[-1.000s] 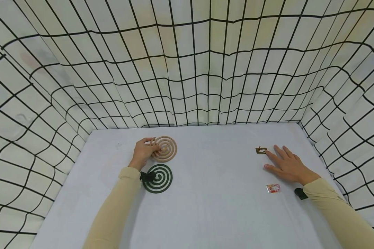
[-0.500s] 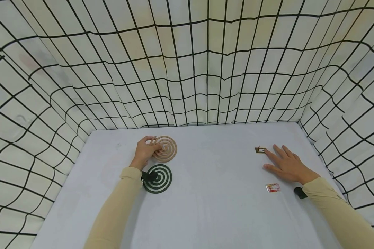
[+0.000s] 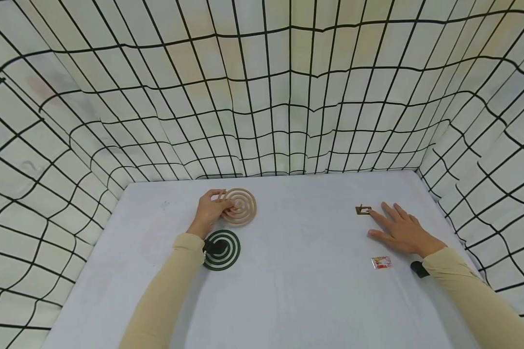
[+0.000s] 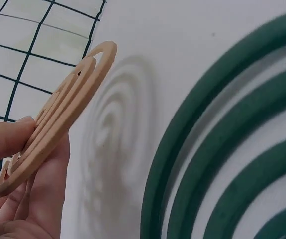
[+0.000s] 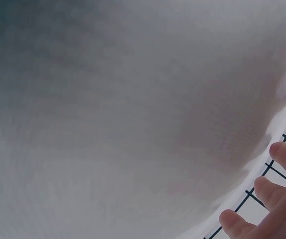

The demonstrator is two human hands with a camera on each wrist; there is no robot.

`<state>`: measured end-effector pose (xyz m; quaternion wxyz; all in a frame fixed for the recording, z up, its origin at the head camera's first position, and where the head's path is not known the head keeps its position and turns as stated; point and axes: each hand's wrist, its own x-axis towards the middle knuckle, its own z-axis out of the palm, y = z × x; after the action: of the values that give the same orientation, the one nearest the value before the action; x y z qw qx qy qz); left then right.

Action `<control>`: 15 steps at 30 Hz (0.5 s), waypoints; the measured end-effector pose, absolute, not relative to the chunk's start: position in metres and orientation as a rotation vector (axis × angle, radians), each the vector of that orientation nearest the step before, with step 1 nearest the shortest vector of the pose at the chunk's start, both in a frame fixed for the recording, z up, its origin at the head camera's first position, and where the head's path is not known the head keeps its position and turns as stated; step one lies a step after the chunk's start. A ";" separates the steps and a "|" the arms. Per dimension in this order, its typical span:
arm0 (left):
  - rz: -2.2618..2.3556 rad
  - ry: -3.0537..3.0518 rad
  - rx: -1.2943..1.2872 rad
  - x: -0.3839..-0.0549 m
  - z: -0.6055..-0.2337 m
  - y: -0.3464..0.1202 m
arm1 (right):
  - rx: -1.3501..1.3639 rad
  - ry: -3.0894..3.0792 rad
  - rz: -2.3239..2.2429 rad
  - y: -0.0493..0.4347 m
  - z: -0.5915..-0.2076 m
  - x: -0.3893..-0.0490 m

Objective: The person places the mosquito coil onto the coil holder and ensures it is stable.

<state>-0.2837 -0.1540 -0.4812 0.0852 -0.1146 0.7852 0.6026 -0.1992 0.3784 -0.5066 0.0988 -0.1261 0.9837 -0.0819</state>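
My left hand (image 3: 207, 213) pinches a tan mosquito coil (image 3: 253, 207) between thumb and fingers at its left side. In the left wrist view the tan coil (image 4: 65, 122) is tilted and off the table, its spiral shadow falling on the white surface. A green mosquito coil (image 3: 237, 249) lies flat below it, partly covered by the dark device on my left wrist. On the right, my right hand (image 3: 401, 231) is spread with straight fingers. Its index fingertip is right at the edge of a small brass-coloured metal coil stand (image 3: 358, 211), a flat frame with an upright prong.
A small red-and-white packet (image 3: 382, 262) lies below my right hand. Another dark device (image 3: 419, 269) sits at the right wrist. The white table (image 3: 297, 291) is bounded at back and sides by black netting (image 3: 290, 135) over pale walls.
My left hand has carried the tan coil a little to the right, mostly in the last half second. The right hand keeps its place beside the metal stand.
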 end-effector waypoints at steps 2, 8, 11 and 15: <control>1.807 2.332 -0.334 -0.284 -0.481 -0.150 | -0.377 2.906 -0.231 0.379 -0.508 -0.200; 1.845 2.284 -0.294 -0.281 -0.478 -0.139 | -0.409 2.907 -0.216 0.379 -0.506 -0.200; 1.857 2.258 -0.263 -0.279 -0.476 -0.133 | -0.416 2.906 -0.213 0.379 -0.505 -0.200; 1.870 2.241 -0.226 -0.277 -0.475 -0.127 | -0.425 2.906 -0.209 0.378 -0.506 -0.201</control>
<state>-0.2766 -0.1267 -0.4754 0.1069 -0.0769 0.7612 0.6351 -0.2007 0.3785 -0.5057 0.0986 -0.1436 0.9822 -0.0706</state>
